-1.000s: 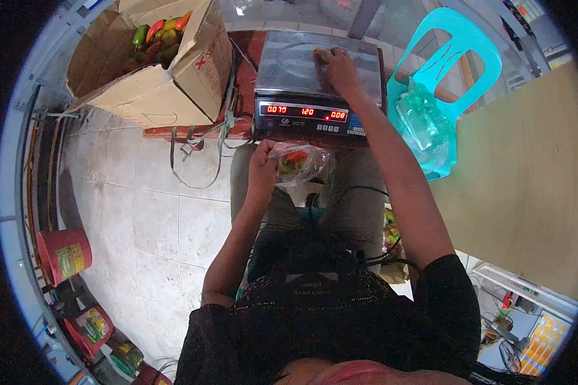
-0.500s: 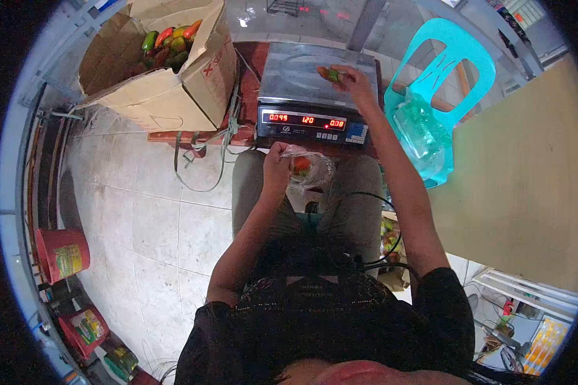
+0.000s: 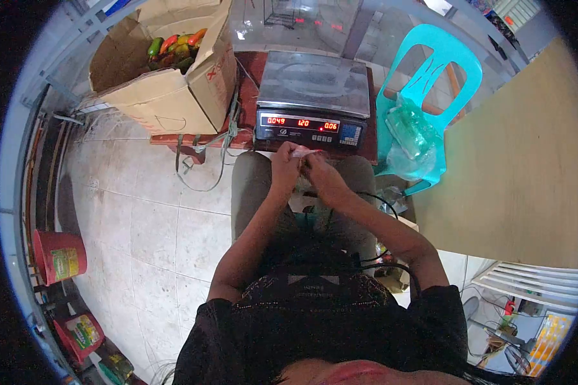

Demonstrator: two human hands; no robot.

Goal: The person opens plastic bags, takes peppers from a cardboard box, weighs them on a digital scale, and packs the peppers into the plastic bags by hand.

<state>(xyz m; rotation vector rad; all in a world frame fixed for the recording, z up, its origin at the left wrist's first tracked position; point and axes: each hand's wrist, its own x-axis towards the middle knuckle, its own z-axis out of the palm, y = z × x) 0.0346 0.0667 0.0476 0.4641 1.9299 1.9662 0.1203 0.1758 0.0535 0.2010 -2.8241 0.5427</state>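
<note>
My left hand (image 3: 285,170) is closed on the gathered edge of a clear plastic bag (image 3: 300,153), just in front of the scale. Against it, at the bag's mouth, my right hand (image 3: 324,178) has its fingers curled in. A bit of red shows by the fingertips; most of the bag and whatever is in the right fingers are hidden. Behind both hands stands a digital scale (image 3: 313,83) with a bare metal plate. Its red display (image 3: 302,122) reads 0.049, 1.20 and 0.06.
Left of the scale, a cardboard box (image 3: 167,102) holds several red, green and orange peppers (image 3: 180,46). A turquoise chair (image 3: 459,58) with plastic bags (image 3: 410,138) stands right, beside a wooden board (image 3: 514,167). Red pots (image 3: 61,256) line the left wall.
My right hand has come off the scale plate, where it held red-green peppers, and moved down to the bag at my left hand. The first display number dropped from 0.095 to 0.049.
</note>
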